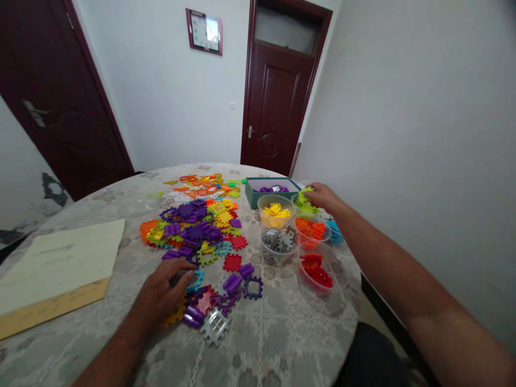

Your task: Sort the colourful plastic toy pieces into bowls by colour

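Note:
My right hand (322,196) reaches to the far right side of the table, closed on a yellow-green plastic building piece (305,194). It is over a clear bowl (294,200) of like-coloured pieces. At the near edge of a mixed pile, my left hand (161,287) has thumb and forefinger closed at a light-blue toothed piece (196,280); its other fingers are hidden. Close by lie a silver window piece (215,325), purple tubular pieces (233,283) and a red square (233,262). Purple pieces (193,220) top the heap beyond.
Clear bowls hold yellow (276,209), grey (278,240), orange (311,228) and red pieces (316,271). Blue pieces (334,231) sit behind my right forearm. A green box (252,199) contains purple pieces. A paper sheet (68,258) lies left; flatter orange pieces (201,188) spread farther back.

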`<state>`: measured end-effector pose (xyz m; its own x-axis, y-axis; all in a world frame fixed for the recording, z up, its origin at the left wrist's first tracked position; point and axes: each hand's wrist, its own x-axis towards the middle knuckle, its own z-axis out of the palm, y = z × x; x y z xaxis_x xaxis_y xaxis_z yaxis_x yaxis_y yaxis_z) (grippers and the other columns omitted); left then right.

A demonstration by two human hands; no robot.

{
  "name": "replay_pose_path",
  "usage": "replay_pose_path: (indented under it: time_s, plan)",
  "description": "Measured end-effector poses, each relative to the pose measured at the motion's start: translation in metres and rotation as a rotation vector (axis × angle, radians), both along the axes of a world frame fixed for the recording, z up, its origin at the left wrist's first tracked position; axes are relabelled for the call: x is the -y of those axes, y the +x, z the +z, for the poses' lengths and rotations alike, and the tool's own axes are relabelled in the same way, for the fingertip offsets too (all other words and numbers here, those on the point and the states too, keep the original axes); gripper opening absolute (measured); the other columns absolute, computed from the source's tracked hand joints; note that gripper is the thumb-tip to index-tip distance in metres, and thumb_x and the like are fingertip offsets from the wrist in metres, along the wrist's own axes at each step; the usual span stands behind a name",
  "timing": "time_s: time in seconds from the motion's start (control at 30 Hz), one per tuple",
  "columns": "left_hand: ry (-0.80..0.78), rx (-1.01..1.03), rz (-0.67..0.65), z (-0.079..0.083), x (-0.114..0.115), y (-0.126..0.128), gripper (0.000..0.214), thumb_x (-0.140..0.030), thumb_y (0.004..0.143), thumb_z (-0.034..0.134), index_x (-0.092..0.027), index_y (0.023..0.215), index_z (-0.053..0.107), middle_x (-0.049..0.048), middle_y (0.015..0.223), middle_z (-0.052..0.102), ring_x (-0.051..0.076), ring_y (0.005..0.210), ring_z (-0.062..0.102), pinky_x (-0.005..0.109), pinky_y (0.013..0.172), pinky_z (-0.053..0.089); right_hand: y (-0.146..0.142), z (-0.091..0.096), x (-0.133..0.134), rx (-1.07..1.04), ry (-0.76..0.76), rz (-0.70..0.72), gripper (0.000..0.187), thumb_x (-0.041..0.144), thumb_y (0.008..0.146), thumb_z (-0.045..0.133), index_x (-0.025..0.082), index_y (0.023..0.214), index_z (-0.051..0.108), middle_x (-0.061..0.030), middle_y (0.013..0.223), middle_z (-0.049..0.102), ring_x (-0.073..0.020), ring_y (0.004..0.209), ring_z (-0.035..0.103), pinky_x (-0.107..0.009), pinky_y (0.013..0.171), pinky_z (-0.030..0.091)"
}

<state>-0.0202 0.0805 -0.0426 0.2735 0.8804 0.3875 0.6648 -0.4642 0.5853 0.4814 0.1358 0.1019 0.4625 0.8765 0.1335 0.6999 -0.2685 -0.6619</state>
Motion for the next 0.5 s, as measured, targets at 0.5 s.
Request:
replay_pose_path:
  time_s: [0.5]
  plan:
    - [-0.041, 0.010, -0.004, 0.005, 0.003, 0.002, 0.038, -0.058, 0.087, 0.058, -0.025, 0.092, 0.078, 0.0071, 0.101, 0.080, 0.027, 0.098, 0.073, 0.037, 0.093, 0.057, 0.027, -0.048, -0.050, -0.023, -0.116, -0.075, 0.029, 0.021, 0.083, 0.082, 0.006, 0.107, 0.075, -0.0058, 0.063, 0.069, -0.0153, 0.053, 0.066, -0.021, 0.054, 0.048]
